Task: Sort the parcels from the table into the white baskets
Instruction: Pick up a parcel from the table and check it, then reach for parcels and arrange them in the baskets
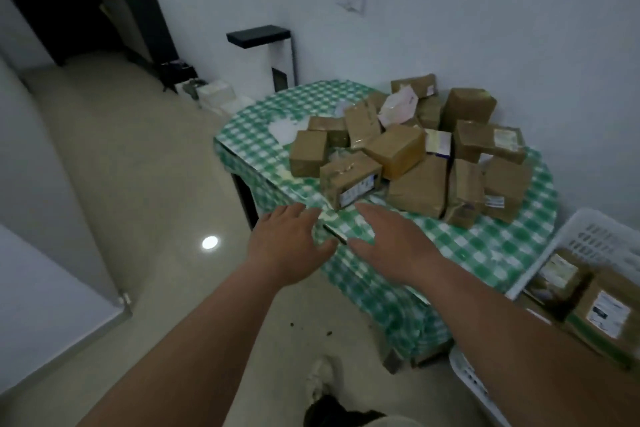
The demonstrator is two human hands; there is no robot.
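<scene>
Several brown taped parcels [412, 149] lie heaped on a round table with a green checked cloth [485, 246]. The nearest one, a small box with a white label [349, 180], sits at the table's front edge. My left hand [287, 243] and my right hand [391, 243] reach out side by side just short of that box, fingers straight, holding nothing. A white basket [595, 236] stands to the right of the table with a few labelled parcels [602, 312] inside.
A second white basket rim [474, 388] shows low at the right beside my right arm. A white appliance with a black top [263, 52] stands against the wall behind the table. Beige floor [138, 184] stretches to the left, a white panel [45, 305] at far left.
</scene>
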